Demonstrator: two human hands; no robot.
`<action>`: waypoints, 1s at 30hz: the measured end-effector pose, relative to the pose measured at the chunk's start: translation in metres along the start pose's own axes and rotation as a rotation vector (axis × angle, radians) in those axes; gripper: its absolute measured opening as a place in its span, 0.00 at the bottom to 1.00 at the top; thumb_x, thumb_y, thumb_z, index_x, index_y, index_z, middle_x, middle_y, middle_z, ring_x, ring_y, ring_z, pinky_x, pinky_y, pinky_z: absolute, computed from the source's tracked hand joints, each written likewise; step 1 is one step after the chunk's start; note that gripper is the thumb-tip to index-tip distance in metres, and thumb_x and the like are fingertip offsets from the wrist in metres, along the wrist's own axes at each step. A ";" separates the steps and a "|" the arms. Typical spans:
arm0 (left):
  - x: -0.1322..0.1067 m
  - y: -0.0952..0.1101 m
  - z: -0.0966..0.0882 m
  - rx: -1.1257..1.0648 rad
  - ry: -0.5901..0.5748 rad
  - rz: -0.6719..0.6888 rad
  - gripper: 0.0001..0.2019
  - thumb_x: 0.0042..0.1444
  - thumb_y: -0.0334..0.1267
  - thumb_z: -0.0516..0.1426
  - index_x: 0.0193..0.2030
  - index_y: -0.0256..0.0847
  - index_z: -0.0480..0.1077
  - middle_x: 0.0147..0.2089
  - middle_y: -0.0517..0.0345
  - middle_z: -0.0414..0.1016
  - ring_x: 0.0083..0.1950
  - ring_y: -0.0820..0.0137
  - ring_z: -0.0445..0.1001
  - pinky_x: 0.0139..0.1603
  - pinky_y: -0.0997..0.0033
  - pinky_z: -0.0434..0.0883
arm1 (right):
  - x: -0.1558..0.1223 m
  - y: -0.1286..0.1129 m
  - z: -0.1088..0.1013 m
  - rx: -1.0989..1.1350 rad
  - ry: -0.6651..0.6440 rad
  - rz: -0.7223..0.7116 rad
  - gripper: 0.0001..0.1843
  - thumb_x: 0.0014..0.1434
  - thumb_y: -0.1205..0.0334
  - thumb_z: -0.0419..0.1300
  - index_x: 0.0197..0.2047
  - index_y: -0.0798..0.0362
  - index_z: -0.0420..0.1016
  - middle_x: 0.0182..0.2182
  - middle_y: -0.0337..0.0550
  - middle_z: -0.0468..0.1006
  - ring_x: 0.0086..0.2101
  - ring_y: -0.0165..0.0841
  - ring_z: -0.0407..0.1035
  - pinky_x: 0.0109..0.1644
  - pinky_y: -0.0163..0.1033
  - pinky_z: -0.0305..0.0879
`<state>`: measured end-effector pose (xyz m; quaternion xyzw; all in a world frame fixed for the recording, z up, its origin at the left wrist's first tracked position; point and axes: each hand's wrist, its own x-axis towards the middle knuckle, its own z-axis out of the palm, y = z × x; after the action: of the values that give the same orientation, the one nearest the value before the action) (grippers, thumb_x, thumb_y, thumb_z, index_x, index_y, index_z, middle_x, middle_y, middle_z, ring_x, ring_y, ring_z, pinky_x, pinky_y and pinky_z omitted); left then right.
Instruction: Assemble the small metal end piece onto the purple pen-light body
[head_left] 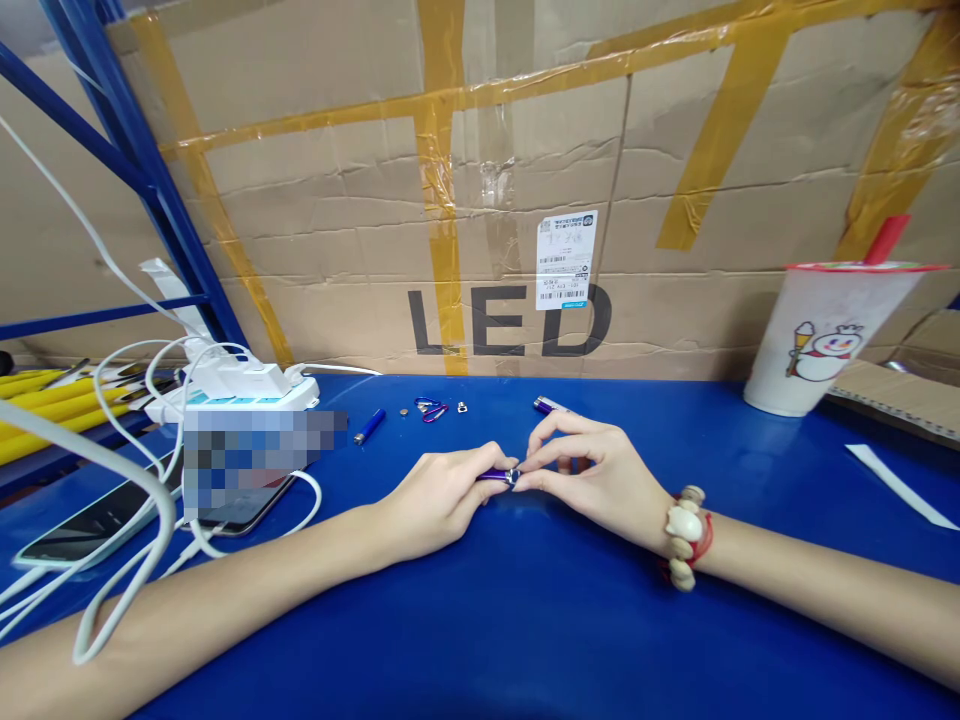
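Observation:
My left hand (pixel 442 495) rests on the blue table (pixel 525 620), fingers closed around a small purple cylindrical piece (pixel 496 475) with a silver end. My right hand (pixel 592 470), a bead bracelet on its wrist, pinches at that silver end with thumb and forefinger. Both hands meet at the table's middle. Behind them lie a blue cylindrical piece (pixel 370 426), a purple one (pixel 546 405), a purple and blue pair of clips (pixel 431 409), and two tiny metal parts (pixel 405 411) (pixel 462 407).
A white power strip (pixel 240 392) with plugs and white cables sits at left, above two phones (pixel 97 520). Yellow rods (pixel 37 400) lie far left by a blue rack. A cardboard wall marked LED stands behind. A drink cup (pixel 821 335) stands at right, near a white paper strip (pixel 892 485).

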<state>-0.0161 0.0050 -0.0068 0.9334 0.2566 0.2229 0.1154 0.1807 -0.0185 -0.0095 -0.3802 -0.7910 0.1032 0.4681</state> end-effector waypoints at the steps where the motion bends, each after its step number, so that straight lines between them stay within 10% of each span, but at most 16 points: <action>1: 0.000 0.000 0.000 0.006 0.003 0.006 0.08 0.62 0.37 0.45 0.43 0.39 0.62 0.38 0.59 0.70 0.38 0.75 0.70 0.37 0.77 0.64 | 0.000 0.000 0.000 -0.002 0.002 -0.010 0.08 0.47 0.57 0.64 0.24 0.52 0.77 0.29 0.39 0.71 0.27 0.23 0.64 0.39 0.34 0.63; 8: 0.001 -0.001 0.002 -0.004 0.062 0.039 0.08 0.62 0.36 0.46 0.41 0.39 0.63 0.43 0.58 0.71 0.46 0.74 0.70 0.44 0.77 0.65 | -0.001 0.001 0.001 -0.034 0.014 -0.007 0.10 0.48 0.55 0.63 0.24 0.54 0.77 0.30 0.41 0.71 0.21 0.19 0.59 0.23 0.28 0.56; 30: 0.002 0.005 0.001 0.026 0.120 -0.102 0.11 0.63 0.41 0.43 0.48 0.43 0.60 0.44 0.60 0.71 0.44 0.72 0.70 0.43 0.73 0.65 | 0.005 0.002 0.005 0.113 0.021 0.142 0.13 0.48 0.55 0.62 0.28 0.58 0.75 0.31 0.42 0.71 0.17 0.16 0.54 0.18 0.27 0.56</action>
<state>-0.0117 0.0019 -0.0052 0.9055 0.3130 0.2691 0.0987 0.1761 -0.0131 -0.0101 -0.4094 -0.7501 0.1767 0.4884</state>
